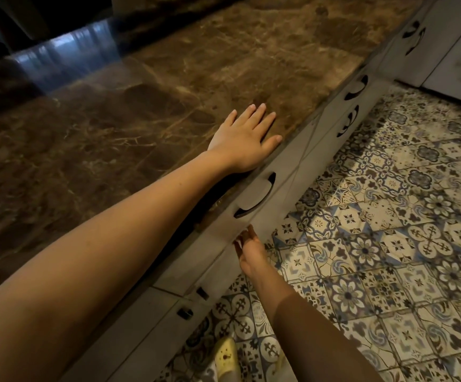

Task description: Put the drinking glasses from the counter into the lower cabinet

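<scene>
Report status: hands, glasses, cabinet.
Left hand flat on counter, empty. Right hand open, fingers at lower cabinet front, below the handle. No glasses in view. Cabinet looks shut; nothing in the way.

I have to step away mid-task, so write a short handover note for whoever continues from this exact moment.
Left hand: flat, palm down on the marble counter near its front edge, holding nothing.
Right hand: empty, fingers open against the cabinet front, just below the white handle.
Glasses: none visible on the counter stretch in view, none in either hand.
Done: cannot tell; the cabinet fronts in view look shut.
Left: check the counter out of view for glasses and confirm they are inside.
</scene>
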### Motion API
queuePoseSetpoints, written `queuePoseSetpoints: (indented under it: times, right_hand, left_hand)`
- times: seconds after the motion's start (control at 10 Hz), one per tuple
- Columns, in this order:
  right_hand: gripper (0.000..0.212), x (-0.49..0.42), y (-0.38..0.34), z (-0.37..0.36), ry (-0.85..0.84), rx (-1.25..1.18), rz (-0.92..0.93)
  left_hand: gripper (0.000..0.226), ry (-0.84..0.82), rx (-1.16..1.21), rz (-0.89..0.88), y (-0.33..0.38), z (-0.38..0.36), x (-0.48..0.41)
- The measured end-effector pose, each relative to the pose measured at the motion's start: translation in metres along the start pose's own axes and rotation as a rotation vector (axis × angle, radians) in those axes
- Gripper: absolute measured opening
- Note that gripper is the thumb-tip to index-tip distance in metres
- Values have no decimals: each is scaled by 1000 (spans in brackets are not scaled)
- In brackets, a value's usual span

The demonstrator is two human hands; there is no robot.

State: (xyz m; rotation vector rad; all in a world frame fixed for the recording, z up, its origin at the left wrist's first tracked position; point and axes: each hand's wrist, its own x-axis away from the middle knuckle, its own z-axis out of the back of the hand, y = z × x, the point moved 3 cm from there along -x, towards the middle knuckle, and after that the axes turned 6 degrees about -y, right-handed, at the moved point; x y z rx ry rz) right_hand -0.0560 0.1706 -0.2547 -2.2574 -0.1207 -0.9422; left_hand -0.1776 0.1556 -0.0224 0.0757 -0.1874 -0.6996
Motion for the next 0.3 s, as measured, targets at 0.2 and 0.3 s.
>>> queuePoseSetpoints:
  times: [0.2,0.3]
  right_hand:
    - [42,14,-15,4,-31,280,-108]
    - [40,28,-32,16,14,408,-83]
  left_hand:
    - [63,3,29,-20,4,4,-1]
    - [60,33,23,-51,5,8,7]
